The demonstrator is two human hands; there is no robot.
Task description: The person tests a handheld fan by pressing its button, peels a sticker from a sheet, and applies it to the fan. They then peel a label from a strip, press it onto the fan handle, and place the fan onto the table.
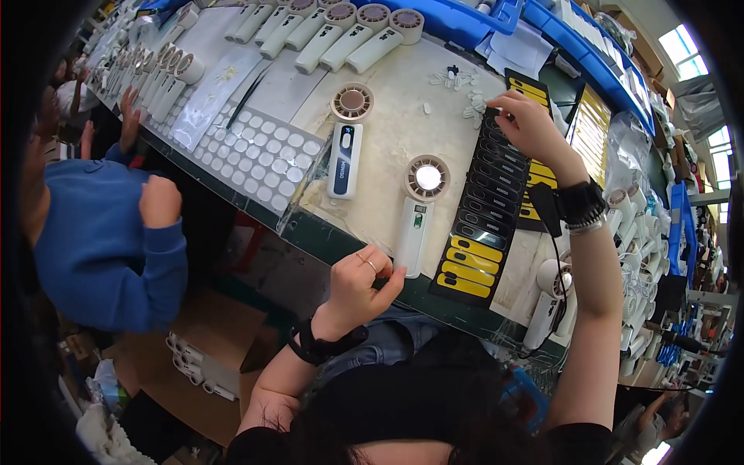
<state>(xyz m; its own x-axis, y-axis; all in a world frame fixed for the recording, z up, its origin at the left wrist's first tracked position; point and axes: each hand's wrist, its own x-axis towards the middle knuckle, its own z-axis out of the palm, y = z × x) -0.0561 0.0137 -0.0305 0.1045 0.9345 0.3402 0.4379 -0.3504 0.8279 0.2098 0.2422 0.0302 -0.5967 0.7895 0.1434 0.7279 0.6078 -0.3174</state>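
Observation:
My left hand (358, 288) is curled closed at the table's front edge. Its thumb tip reaches the lower end of a white handheld fan (411, 240), which lies face up with a shiny round centre. Over to the right, my right hand (533, 128) bends down with fingers pinched at the top end of a long sheet of black and yellow labels (487, 205). Whatever those fingertips hold is hidden. A second white fan (343, 163), with a dark label along its handle and a brown round centre, lies left of the first. Small clear pieces (457, 79) are scattered beside the right hand.
A sheet of round white stickers (260, 151) and dark tweezers (246, 97) lie to the left. Several fans (376, 46) line the back, before blue bins (457, 19). More fans (546, 306) sit at right. A person in blue (108, 240) works at the left.

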